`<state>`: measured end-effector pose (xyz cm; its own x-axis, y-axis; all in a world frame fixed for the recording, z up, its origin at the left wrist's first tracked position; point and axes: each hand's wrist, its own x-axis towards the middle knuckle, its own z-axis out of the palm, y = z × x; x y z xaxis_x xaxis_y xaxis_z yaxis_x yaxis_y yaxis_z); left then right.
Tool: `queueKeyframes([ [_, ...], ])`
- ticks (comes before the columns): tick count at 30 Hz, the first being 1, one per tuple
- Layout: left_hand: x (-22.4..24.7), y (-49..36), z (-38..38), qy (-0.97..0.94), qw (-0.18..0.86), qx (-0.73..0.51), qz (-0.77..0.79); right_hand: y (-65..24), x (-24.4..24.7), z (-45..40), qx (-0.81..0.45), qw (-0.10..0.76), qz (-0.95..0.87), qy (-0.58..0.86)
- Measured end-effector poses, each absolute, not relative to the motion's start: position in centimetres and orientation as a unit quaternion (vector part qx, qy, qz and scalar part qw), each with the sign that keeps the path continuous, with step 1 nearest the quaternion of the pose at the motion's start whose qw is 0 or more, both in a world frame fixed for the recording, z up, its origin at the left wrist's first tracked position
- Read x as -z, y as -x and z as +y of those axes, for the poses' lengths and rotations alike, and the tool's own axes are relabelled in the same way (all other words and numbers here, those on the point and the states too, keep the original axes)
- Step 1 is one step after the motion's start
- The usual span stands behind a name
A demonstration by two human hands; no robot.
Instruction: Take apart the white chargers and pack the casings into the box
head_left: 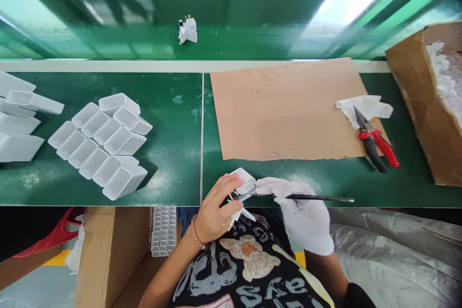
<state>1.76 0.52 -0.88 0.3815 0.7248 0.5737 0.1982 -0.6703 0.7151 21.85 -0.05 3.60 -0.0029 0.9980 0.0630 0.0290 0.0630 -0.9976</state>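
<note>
Head view: the left hand (bare, with a beaded bracelet) pinches the white part between thumb and fingers at the near edge of the green table. The right hand, gloved, is closed around the slim dark tool, its inner end at the white part. Beyond lies the cardboard sheet; the red-and-black pliers overlap its right edge. Open white cases are grouped at left.

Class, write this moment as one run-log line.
left hand: on white plastic piece | right hand: gloved, holding thin dark tool | pliers: lying partly on cardboard sheet
</note>
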Motion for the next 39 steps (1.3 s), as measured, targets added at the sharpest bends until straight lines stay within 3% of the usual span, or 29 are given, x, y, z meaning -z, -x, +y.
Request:
queueKeyframes([
  [19,0.7,-1.8,0.6,-0.79,0.276,-0.467,0.288,-21.4,-4.1,0.9,-0.499,0.463,-0.531,0.505],
  [33,1.1,-2.1,0.2,-0.764,0.293,-0.477,0.321,-20.0,-3.7,-0.3,-0.35,0.644,-0.429,0.529],
  [39,1.0,-2.4,0.2,-0.759,0.264,-0.484,0.346,-19.6,-2.2,-0.9,-0.306,0.632,-0.46,0.544],
])
